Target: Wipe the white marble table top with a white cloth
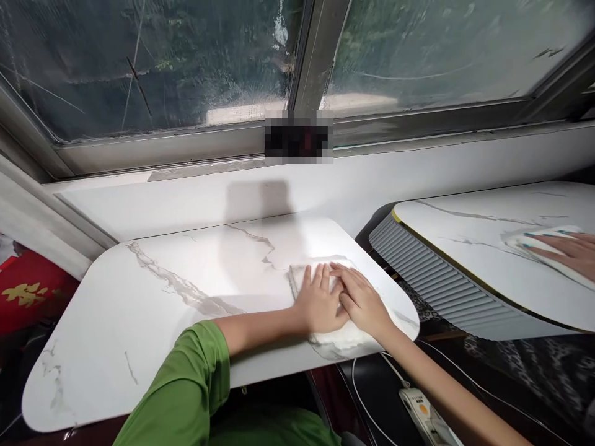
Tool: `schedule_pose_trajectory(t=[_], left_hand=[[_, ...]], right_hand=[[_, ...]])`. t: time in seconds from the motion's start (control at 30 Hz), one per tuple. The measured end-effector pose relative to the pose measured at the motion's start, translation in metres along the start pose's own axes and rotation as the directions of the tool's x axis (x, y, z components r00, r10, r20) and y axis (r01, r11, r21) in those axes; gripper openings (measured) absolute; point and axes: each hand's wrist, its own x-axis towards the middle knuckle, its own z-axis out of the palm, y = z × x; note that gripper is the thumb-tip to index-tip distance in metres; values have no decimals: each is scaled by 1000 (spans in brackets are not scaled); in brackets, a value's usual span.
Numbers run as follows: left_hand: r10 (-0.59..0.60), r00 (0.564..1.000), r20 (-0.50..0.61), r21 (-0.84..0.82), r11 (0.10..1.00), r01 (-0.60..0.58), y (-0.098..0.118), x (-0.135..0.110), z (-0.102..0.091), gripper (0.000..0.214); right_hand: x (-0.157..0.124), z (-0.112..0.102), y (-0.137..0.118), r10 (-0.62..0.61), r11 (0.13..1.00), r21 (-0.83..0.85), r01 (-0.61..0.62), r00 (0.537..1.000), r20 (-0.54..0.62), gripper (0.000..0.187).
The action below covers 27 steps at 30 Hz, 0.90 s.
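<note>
A folded white cloth lies on the right part of a white marble-patterned tabletop. My left hand rests flat on the cloth, palm down, with its fingers stretched towards the window. Beside it, my right hand also presses on the cloth, its fingers extended and its thumb side touching my left hand. Both hands hide the middle of the cloth; its edges show around them.
A co-worker's hand lies on another white cloth on a second marble-patterned top with a ribbed side. Ahead is a window frame. A power strip with white cables sits below, and a red item at left.
</note>
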Motion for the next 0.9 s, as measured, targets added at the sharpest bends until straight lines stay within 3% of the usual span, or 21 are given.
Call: schedule_pose_trajectory(t=[0.23, 0.33, 0.43, 0.67, 0.9], left_hand=[[-159, 984, 85, -18, 987, 161, -93, 51, -2, 59], [-221, 975, 36, -11, 975, 221, -133, 72, 1, 56], [-290, 957, -23, -8, 957, 289, -158, 85, 4, 53], [-303, 950, -73, 24, 952, 305, -166, 90, 8, 47], [-293, 955, -47, 37, 955, 295, -141, 56, 2, 50]], right_hand=[[109, 53, 14, 37, 997, 62, -36, 999, -26, 41], [157, 75, 19, 41, 995, 97, -38, 999, -21, 38], [187, 89, 22, 13, 992, 128, -11, 1000, -20, 34], [194, 95, 27, 32, 990, 141, -24, 998, -50, 32], [163, 83, 5, -12, 984, 179, 18, 999, -38, 36]])
